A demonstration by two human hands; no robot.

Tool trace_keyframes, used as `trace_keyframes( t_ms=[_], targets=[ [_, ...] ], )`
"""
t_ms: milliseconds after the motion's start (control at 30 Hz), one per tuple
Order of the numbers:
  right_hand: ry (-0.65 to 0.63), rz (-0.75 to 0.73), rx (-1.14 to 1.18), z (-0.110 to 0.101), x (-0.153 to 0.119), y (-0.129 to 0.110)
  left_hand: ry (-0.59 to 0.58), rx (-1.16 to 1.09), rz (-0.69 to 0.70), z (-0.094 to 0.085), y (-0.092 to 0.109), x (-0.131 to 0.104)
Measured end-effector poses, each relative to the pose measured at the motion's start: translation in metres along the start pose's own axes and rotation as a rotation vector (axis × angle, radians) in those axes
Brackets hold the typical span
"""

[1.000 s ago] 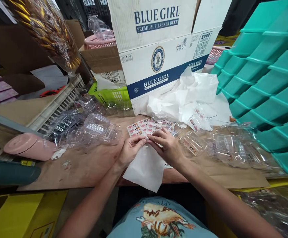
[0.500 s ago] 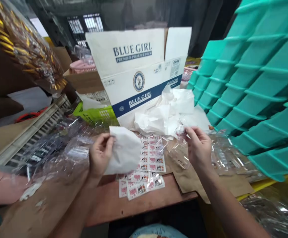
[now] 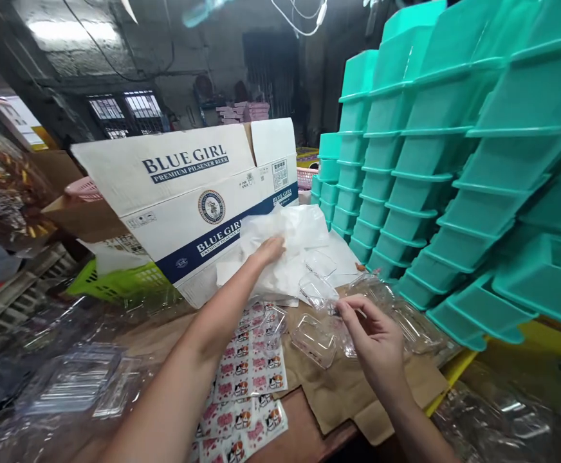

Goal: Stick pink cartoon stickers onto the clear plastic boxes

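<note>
My left hand (image 3: 271, 249) reaches far forward onto a crumpled heap of thin white paper (image 3: 304, 228). Its fingertips are smeared and partly lost against the paper, so whether they grip a sheet cannot be told. My right hand (image 3: 372, 328) is closed in a pinch on the edge of a clear plastic clamshell box (image 3: 320, 288), which stands opened and tilted. Just below it, another clear plastic box (image 3: 313, 339) rests on brown cardboard. Sheets of cartoon stickers (image 3: 244, 373) with pink prints lie under my left forearm.
A white beer carton (image 3: 184, 186) stands behind the paper. Tall stacks of turquoise plastic bins (image 3: 406, 148) rise on the right. A green basket (image 3: 111, 276) and loose clear plastic packaging (image 3: 75, 376) are at the left. More clear packaging (image 3: 507, 418) lies at the lower right.
My left hand has moved forward and right from above the stickers, where it held a white sheet, to the paper heap. My view has turned right. My right hand still pinches clear plastic.
</note>
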State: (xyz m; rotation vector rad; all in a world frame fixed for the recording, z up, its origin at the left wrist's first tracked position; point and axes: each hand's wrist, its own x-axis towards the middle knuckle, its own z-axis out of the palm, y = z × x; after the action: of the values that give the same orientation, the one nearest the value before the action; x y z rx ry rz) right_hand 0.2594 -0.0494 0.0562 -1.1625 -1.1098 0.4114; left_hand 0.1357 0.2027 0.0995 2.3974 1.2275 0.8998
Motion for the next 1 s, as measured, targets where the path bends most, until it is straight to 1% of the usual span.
trace_keyframes(
  t_ms=[33,100,133,167,200,233,267,300,333,367,400,433,500,533,567,633,667,700,733,767,800,867,933,967,1000],
  targets=[
    [0.012,0.027,0.007,-0.001,0.004,0.004,-0.037,-0.031,-0.028,0.002,-0.003,-0.005],
    [0.049,0.077,0.032,0.000,0.011,0.012,-0.080,-0.099,-0.080,-0.001,-0.005,-0.025],
    [0.073,0.077,0.039,0.002,0.014,0.016,-0.097,-0.125,-0.099,-0.005,-0.002,-0.041],
    [0.100,0.049,0.035,0.005,0.016,0.019,-0.149,-0.182,-0.127,-0.009,0.002,-0.060],
    [0.125,-0.005,0.018,0.009,0.017,0.022,-0.233,-0.267,-0.163,-0.013,0.009,-0.082],
    [0.140,-0.076,-0.010,0.014,0.016,0.023,-0.364,-0.388,-0.205,-0.015,0.017,-0.106],
    [0.140,-0.154,-0.047,0.019,0.014,0.024,-0.590,-0.672,-0.313,-0.017,0.026,-0.130],
    [0.118,-0.229,-0.085,0.023,0.011,0.025,-0.747,-0.943,-0.414,-0.017,0.035,-0.153],
    [0.077,-0.293,-0.120,0.026,0.006,0.025,-0.787,-1.173,-0.494,-0.016,0.043,-0.174],
    [0.020,-0.347,-0.148,0.029,0.001,0.024,-0.761,-1.378,-0.565,-0.015,0.050,-0.190],
    [-0.042,-0.394,-0.169,0.030,-0.006,0.024,-0.650,-1.508,-0.612,-0.013,0.054,-0.203],
    [-0.099,-0.431,-0.182,0.030,-0.012,0.024,-0.500,-1.580,-0.649,-0.012,0.057,-0.213],
    [-0.202,-0.451,-0.184,0.030,-0.025,0.025,-0.222,-1.618,-0.715,-0.012,0.055,-0.226],
    [-0.243,-0.422,-0.167,0.029,-0.032,0.027,-0.109,-1.618,-0.737,-0.012,0.052,-0.231],
    [-0.271,-0.359,-0.133,0.030,-0.039,0.028,-0.011,-1.620,-0.750,-0.013,0.050,-0.235],
    [-0.281,-0.154,-0.013,0.035,-0.054,0.030,0.150,-1.637,-0.741,-0.014,0.046,-0.246],
    [-0.274,-0.037,0.062,0.039,-0.061,0.030,0.204,-1.646,-0.720,-0.015,0.046,-0.252],
    [-0.267,0.071,0.132,0.044,-0.067,0.028,0.233,-1.648,-0.696,-0.016,0.047,-0.259],
    [-0.268,0.158,0.189,0.049,-0.071,0.026,0.235,-1.633,-0.667,-0.017,0.048,-0.266],
    [-0.273,0.213,0.225,0.054,-0.074,0.022,0.220,-1.591,-0.625,-0.018,0.050,-0.273],
    [-0.286,0.235,0.236,0.057,-0.074,0.017,0.197,-1.514,-0.568,-0.020,0.051,-0.279],
    [-0.356,0.197,0.184,0.059,-0.067,0.004,0.153,-1.274,-0.438,-0.026,0.051,-0.292],
    [-0.465,0.117,0.094,0.056,-0.056,-0.009,0.139,-1.066,-0.345,-0.033,0.049,-0.302],
    [-0.506,0.085,0.060,0.054,-0.052,-0.014,0.147,-1.030,-0.334,-0.036,0.048,-0.306],
    [-0.522,0.068,0.042,0.052,-0.049,-0.018,0.162,-1.044,-0.348,-0.038,0.047,-0.310]
  ],
)
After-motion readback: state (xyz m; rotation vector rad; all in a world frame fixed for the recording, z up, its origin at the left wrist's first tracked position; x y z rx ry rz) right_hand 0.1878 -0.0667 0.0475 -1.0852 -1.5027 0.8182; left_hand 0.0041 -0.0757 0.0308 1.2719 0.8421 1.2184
